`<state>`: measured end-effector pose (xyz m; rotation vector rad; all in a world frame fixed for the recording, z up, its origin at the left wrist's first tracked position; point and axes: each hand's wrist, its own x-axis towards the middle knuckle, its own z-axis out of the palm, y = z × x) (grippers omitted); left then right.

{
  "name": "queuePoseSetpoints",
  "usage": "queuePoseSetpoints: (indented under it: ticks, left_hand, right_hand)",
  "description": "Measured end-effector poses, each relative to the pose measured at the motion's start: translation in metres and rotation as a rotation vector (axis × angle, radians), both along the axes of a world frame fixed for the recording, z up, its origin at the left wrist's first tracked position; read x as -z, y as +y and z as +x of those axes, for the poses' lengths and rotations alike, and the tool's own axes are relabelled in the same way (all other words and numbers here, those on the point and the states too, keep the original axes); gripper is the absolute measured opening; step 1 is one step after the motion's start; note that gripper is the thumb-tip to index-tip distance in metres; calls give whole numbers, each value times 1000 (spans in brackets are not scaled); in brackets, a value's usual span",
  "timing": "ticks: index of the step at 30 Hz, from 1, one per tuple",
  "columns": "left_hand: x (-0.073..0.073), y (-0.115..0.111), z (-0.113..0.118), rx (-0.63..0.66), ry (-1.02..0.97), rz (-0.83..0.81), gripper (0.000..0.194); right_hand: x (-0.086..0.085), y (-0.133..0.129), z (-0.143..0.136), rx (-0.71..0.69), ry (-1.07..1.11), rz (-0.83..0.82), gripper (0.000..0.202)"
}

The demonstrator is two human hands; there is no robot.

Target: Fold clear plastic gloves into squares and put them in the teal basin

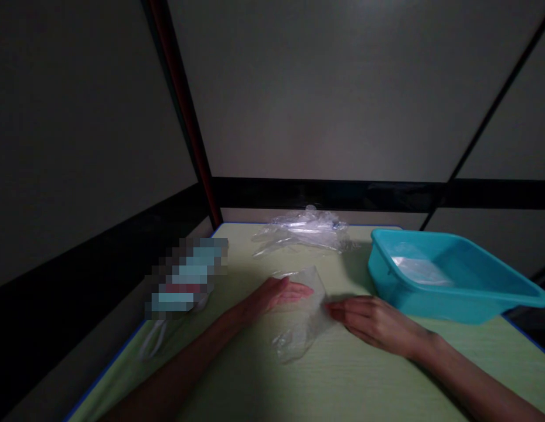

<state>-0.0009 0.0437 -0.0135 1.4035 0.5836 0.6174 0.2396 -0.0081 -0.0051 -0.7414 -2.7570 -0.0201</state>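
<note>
A clear plastic bag [304, 328] lies on the table between my hands, its lower end crumpled. My left hand [281, 294] is at the bag's upper left part, fingers stretched out to the right; whether it is over or inside the thin plastic cannot be made out. At the bag's right edge is my right hand [363, 319], its fingers pressed together and the tips touching or very near the plastic. What those fingertips hold, if anything, is too small to tell.
A pile of clear plastic bags [305, 230] rests at the table's [237, 375] far edge. The turquoise basin [443, 302] on the right contains flat clear plastic [419, 271]. A pixelated item [188, 275] with a white strap is at the left edge. Walls stand behind and left.
</note>
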Motion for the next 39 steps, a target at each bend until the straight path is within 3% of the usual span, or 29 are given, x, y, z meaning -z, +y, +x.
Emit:
queuePoseSetpoints:
  ticks: [6,13,18,21,26,30,35,39]
  left_hand:
    - [4,0,-1,34,21,71,57]
    - [-3,-13,0,28,196,506,38]
    - [-15,-19,0,74,191,549,39]
    - [-14,-15,-1,79,202,396,41]
    - [0,-7,-4,83,55,-136,59]
    - [1,-1,-6,-5,-114,-482,68]
    - [-7,11,-8,-97,-158,-688,64]
    - [-8,18,-13,-26,-169,-781,59]
  right_hand:
    - [3,10,-4,2,-15,20,31]
    - [0,12,-4,32,30,-211,33]
    - [-2,20,-6,81,173,-335,30]
    - [-9,27,-10,167,247,-437,30]
    - [-13,38,-16,244,376,-718,31]
    - [-8,44,-22,283,458,-866,32]
    - [4,55,-30,357,532,-921,29]
    - [11,58,-34,446,636,-932,19]
